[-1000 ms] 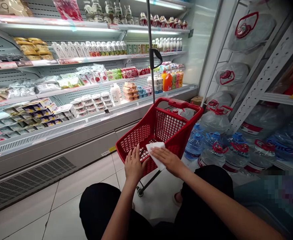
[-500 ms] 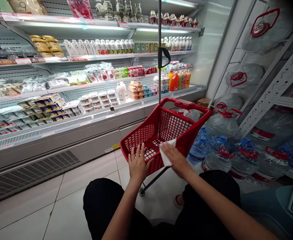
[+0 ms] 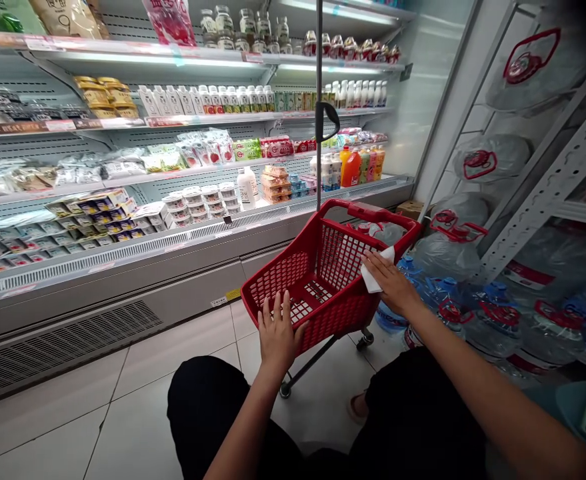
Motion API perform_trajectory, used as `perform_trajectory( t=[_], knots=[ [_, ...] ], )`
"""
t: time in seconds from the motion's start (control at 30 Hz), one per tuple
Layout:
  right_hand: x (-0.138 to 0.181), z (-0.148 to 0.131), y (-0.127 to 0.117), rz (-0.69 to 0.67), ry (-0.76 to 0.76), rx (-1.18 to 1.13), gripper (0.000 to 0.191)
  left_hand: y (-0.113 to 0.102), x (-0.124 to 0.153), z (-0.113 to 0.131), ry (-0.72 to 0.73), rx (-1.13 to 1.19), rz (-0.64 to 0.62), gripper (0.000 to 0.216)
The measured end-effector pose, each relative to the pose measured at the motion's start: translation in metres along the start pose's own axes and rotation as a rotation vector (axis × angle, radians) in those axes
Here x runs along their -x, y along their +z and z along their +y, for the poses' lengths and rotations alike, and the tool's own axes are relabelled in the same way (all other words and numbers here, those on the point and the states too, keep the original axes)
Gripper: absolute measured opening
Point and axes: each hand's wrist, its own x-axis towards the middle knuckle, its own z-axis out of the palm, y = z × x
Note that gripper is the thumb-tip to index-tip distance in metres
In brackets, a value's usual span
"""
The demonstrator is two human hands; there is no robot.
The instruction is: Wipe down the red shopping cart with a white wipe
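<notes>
A red plastic shopping cart [image 3: 337, 320] on a metal frame with casters stands before me. Its basket has lattice walls, and a tall pole with a black grip rises beside it. My left hand [image 3: 279, 333] lies against the near front corner of the basket with fingers spread. A white cloth or paper wipe [image 3: 377, 268] is under my right hand [image 3: 390, 283], pressed on the basket's right side rim below the handle. The fingers are stretched out over the wipe, and part of it shows around them.
Behind the cart runs a refrigerated display case [image 3: 183, 280] stocked with bottles, tubs and packs. Large water bottles [image 3: 497, 313] crowd the right side by a white perforated rack post [image 3: 547, 173]. Pale tiles [image 3: 57, 427] cover the floor around my knees.
My right hand has slid the wipe up and to the right along the basket's side, toward the handle. My left hand stays at the front corner.
</notes>
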Motion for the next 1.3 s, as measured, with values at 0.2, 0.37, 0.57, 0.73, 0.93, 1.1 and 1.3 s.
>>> perform_trajectory(
  t=[0.2,0.37,0.57,0.73,0.93,1.1,1.3],
  knots=[
    [-0.021,0.008,0.019,0.019,0.065,-0.024,0.067,-0.003,0.009,0.013,0.128,0.057,-0.008,0.077],
    [-0.021,-0.048,0.033,-0.043,-0.002,-0.109,0.065,-0.001,0.008,0.024,0.176,0.08,0.032,0.089],
    [0.003,-0.133,0.033,-0.106,-0.203,-0.272,0.074,-0.005,0.006,0.027,0.241,0.137,-0.02,0.1],
    [-0.004,-0.101,0.028,-0.165,-0.206,-0.284,0.069,-0.021,0.0,-0.004,0.434,0.169,-0.135,0.113],
    [-0.025,-0.062,0.039,-0.116,-0.012,-0.238,0.066,-0.019,-0.014,-0.038,0.383,0.052,-0.166,0.123],
    [-0.011,-0.108,0.039,-0.073,0.02,-0.25,0.068,-0.008,-0.014,-0.023,0.321,0.087,-0.15,0.117],
    [0.02,-0.184,0.018,-0.1,-0.107,-0.304,0.073,0.004,-0.013,-0.001,0.252,0.097,-0.099,0.108]
  ],
)
